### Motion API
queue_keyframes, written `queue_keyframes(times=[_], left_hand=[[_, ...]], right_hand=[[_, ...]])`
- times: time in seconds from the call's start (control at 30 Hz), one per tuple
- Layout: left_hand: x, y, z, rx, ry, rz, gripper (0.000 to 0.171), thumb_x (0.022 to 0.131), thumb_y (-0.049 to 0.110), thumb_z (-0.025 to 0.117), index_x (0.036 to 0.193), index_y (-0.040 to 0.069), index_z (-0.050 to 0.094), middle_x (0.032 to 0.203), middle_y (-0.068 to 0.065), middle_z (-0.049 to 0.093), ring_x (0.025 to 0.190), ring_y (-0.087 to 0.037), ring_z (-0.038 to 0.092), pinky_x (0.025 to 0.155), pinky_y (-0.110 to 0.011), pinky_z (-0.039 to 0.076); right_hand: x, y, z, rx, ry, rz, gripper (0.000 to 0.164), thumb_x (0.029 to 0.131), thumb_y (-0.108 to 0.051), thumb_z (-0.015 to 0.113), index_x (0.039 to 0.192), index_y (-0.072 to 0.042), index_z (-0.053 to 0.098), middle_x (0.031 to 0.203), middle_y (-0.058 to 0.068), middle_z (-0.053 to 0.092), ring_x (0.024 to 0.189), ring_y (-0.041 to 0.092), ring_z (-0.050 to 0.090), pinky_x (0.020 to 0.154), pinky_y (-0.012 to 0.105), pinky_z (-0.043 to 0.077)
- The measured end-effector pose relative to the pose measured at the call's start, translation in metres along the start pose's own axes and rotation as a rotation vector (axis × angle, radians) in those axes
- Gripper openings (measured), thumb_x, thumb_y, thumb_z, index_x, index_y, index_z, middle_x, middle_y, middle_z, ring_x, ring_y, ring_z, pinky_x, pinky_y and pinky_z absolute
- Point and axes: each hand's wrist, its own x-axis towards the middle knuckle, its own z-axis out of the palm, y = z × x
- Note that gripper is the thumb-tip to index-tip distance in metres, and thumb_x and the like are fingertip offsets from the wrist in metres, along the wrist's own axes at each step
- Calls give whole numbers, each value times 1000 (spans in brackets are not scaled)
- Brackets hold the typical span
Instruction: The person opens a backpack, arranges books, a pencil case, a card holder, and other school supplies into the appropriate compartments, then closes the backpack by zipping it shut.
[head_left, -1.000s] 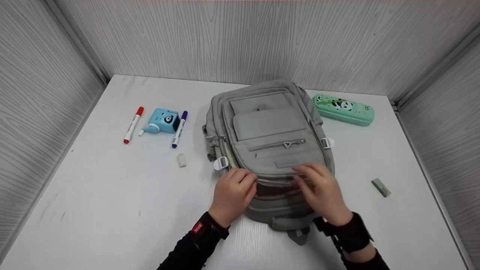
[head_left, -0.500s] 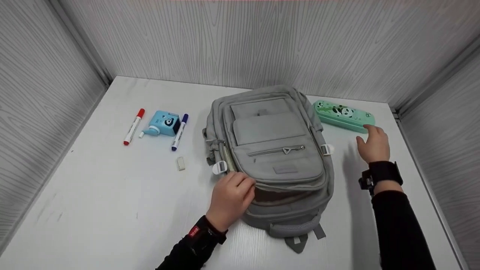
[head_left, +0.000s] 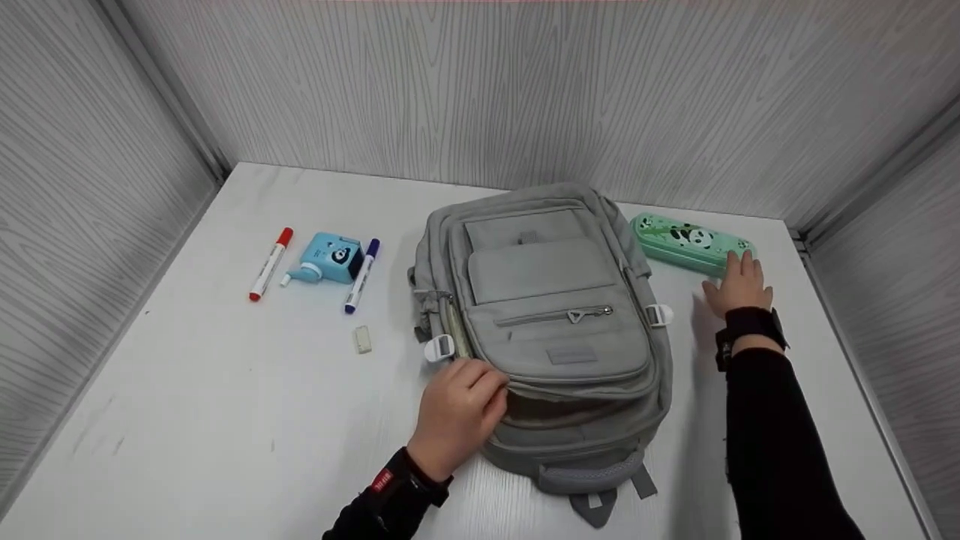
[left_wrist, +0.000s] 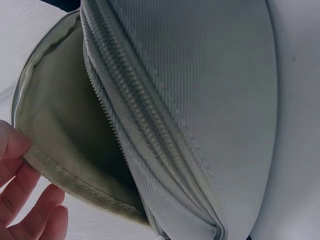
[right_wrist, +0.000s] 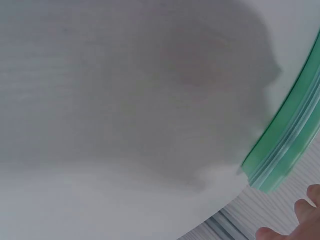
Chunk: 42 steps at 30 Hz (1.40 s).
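A grey backpack (head_left: 544, 274) lies on the table with its front zipped compartment gaping at the near end. My left hand (head_left: 457, 409) pinches the edge of that opening at its left side. In the left wrist view, thumb and fingers (left_wrist: 20, 197) hold the rim, and the greenish lining (left_wrist: 70, 115) shows inside. My right hand (head_left: 739, 289) reaches to the near right end of a green panda pencil case (head_left: 686, 238), its fingers spread. In the right wrist view, the fingers stand beside the case's zipped side (right_wrist: 285, 150); contact is unclear.
Left of the backpack lie a red marker (head_left: 271, 265), a blue panda pencil sharpener (head_left: 330, 257) with a crank, a blue marker (head_left: 362, 276) and a small whitish eraser (head_left: 362, 340). Wood-patterned walls (head_left: 510, 90) border the table at the back and sides.
My right hand has left the backpack's opening and moved right and away to the pencil case. My left hand keeps its hold. The small green block seen at right is now out of sight.
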Motion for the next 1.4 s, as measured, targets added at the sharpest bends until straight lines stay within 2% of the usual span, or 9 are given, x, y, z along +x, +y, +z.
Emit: queue_keyframes(times=[0.23, 0.33, 0.47, 0.57, 0.73, 0.97, 1.13, 1.27, 1.4], left_hand=[[0, 0, -1, -9, -4, -11, 18, 69, 5, 80, 82, 13, 70, 81, 2, 66, 75, -13, 60, 69, -23, 50], [0, 0, 0, -11, -1, -15, 17, 69, 6, 80, 82, 13, 71, 81, 2, 66, 75, -13, 61, 69, -22, 50], [1, 0, 0, -11, 0, -9, 18, 69, 6, 81, 82, 14, 71, 82, 3, 65, 75, -13, 61, 69, -22, 49], [1, 0, -1, -5, -1, -3, 19, 69, 7, 81, 82, 15, 70, 82, 3, 65, 76, -13, 61, 69, -22, 49], [1, -1, -1, -10, -3, -8, 19, 69, 7, 81, 83, 14, 71, 82, 3, 65, 76, -13, 61, 70, -23, 50], [0, -1, -1, -8, -7, -10, 18, 72, 5, 80, 83, 16, 70, 82, 3, 64, 76, -12, 61, 69, -22, 49], [1, -2, -2, -2, 2, -9, 17, 73, 5, 80, 82, 16, 70, 80, 3, 63, 74, -13, 60, 67, -23, 49], [0, -1, -1, -11, 1, -7, 17, 72, 6, 80, 81, 15, 70, 79, 4, 63, 73, -13, 59, 67, -23, 48], [-1, 0, 0, -11, -1, -13, 16, 72, 6, 79, 81, 14, 70, 79, 4, 63, 72, -13, 59, 67, -23, 48]], right_hand=[[17, 4, -3, -5, -141, 46, 78, 102, -27, 42, 157, 3, -4, 162, 33, -7, 150, 52, -9, 113, 78, 1], [22, 6, -2, -24, -157, 55, 79, 101, -29, 42, 157, 1, -5, 162, 33, -5, 149, 53, -8, 112, 79, 2], [23, 4, -1, -50, -120, 70, 76, 101, -29, 44, 157, 2, 4, 159, 37, 2, 147, 56, -2, 111, 80, 8], [19, 0, 0, -73, -53, 72, 67, 100, -27, 46, 153, 4, 19, 153, 41, 12, 145, 58, 7, 110, 77, 16], [11, -7, 1, -79, 76, 51, 50, 96, -23, 56, 132, 10, 44, 147, 41, 25, 144, 56, 13, 111, 73, 19], [2, 3, 3, -58, 87, 14, 52, 89, -24, 65, 125, 8, 44, 141, 46, 31, 142, 67, 7, 113, 77, 9], [-5, 11, -3, -47, 46, 7, 50, 87, -21, 63, 124, 5, 42, 131, 49, 35, 125, 69, 32, 104, 82, 16], [-14, 19, -6, 9, -18, 20, 64, 88, -24, 65, 136, 4, 35, 135, 48, 26, 109, 64, 44, 97, 75, 34], [-20, 23, -3, 46, -71, 35, 92, 87, -35, 69, 154, 2, 18, 145, 50, 16, 122, 68, 35, 100, 72, 37]])
